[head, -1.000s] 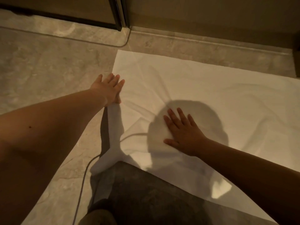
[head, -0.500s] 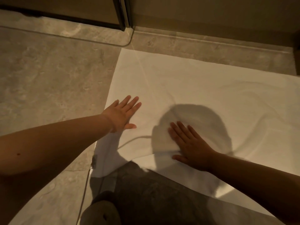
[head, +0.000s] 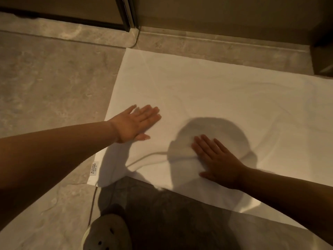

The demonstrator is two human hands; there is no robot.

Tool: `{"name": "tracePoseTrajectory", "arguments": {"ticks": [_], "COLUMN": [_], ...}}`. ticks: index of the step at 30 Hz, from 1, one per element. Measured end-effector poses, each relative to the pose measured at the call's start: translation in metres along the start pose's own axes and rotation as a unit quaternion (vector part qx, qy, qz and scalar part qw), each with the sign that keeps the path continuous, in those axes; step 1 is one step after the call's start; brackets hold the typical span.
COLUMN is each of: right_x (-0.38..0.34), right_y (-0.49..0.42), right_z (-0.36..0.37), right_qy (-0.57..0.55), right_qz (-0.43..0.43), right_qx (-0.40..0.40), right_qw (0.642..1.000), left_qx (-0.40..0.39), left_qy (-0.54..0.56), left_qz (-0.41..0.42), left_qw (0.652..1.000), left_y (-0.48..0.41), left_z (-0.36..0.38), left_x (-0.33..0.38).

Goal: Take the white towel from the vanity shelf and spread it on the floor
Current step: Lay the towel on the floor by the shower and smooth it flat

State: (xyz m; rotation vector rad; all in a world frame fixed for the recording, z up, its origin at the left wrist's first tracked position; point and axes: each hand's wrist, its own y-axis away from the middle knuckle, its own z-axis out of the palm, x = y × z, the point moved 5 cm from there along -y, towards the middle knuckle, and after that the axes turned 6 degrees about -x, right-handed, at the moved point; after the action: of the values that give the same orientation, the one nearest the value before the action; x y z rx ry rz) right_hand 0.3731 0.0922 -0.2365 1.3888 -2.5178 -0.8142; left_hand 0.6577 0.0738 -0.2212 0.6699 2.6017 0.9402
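Observation:
The white towel (head: 207, 91) lies spread flat on the stone floor, with a small label at its near left corner. My left hand (head: 136, 122) rests palm down on the towel near its left edge, fingers straight and close together. My right hand (head: 218, 161) lies flat on the towel near its front edge, fingers slightly apart, inside a round shadow. Neither hand grips the cloth. A few soft creases run across the towel's right part.
Grey stone floor (head: 50, 83) surrounds the towel. A dark-framed door and metal post (head: 128, 15) stand at the back, with a wall base along the far edge. A dark cabinet corner (head: 322, 58) sits at the right. My shoe (head: 108, 233) is at the bottom.
My left hand has slid from the towel's left edge inward onto the cloth. The folded near-left corner now lies flat, showing the label. My right hand has stayed flat in place.

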Motion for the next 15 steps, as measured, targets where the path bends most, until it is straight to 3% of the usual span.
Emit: {"name": "tracePoseTrajectory", "arguments": {"ticks": [3, 9, 12, 15], "right_x": [0.012, 0.022, 0.025, 0.037], "right_y": [0.018, 0.033, 0.04, 0.048], "right_z": [0.025, 0.033, 0.034, 0.037], "right_qy": [-0.007, 0.013, 0.02, 0.013], "right_qz": [0.023, 0.009, -0.004, 0.011], "right_qx": [-0.035, -0.064, -0.074, -0.082], "right_qw": [0.999, 0.998, 0.997, 0.996], "left_qx": [-0.046, -0.126, -0.131, -0.105], "left_qy": [-0.036, -0.066, -0.072, -0.081], "left_qz": [0.064, 0.012, -0.003, 0.035], "left_qw": [0.996, 0.99, 0.989, 0.991], "left_y": [0.005, -0.001, -0.002, -0.002], "left_z": [0.017, 0.023, 0.022, 0.016], "left_x": [0.031, 0.038, 0.042, 0.06]}}
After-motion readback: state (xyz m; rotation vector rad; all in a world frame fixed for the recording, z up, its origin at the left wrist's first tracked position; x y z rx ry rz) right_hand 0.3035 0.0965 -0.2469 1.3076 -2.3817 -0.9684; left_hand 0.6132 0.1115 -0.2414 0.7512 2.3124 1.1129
